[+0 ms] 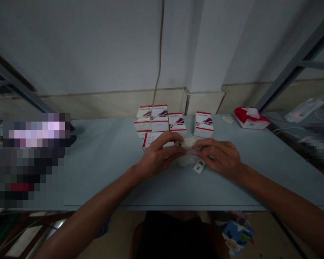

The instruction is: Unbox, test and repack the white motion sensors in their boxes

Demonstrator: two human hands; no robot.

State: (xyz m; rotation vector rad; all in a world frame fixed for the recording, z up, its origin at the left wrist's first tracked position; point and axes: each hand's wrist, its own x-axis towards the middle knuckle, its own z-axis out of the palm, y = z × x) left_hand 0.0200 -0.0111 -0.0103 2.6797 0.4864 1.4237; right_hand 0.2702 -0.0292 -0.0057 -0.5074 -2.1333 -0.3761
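Both my hands meet over the middle of a pale grey table (102, 169). My left hand (158, 154) and my right hand (221, 156) pinch a small clear plastic bag with a white round object (187, 153) between them, fingers closed on it. A small white tag-like piece (199, 166) lies on the table just under my right hand. Right behind my hands stand several white-and-red small boxes (159, 118), and one such box (149, 139) lies flat by my left fingers.
A red-and-white tissue pack (250, 118) sits at the table's back right, with a small white item (227, 119) beside it. A cable (158, 54) hangs down the wall. Metal shelf frames (294, 61) flank both sides. A blue packet (237, 239) lies on the floor.
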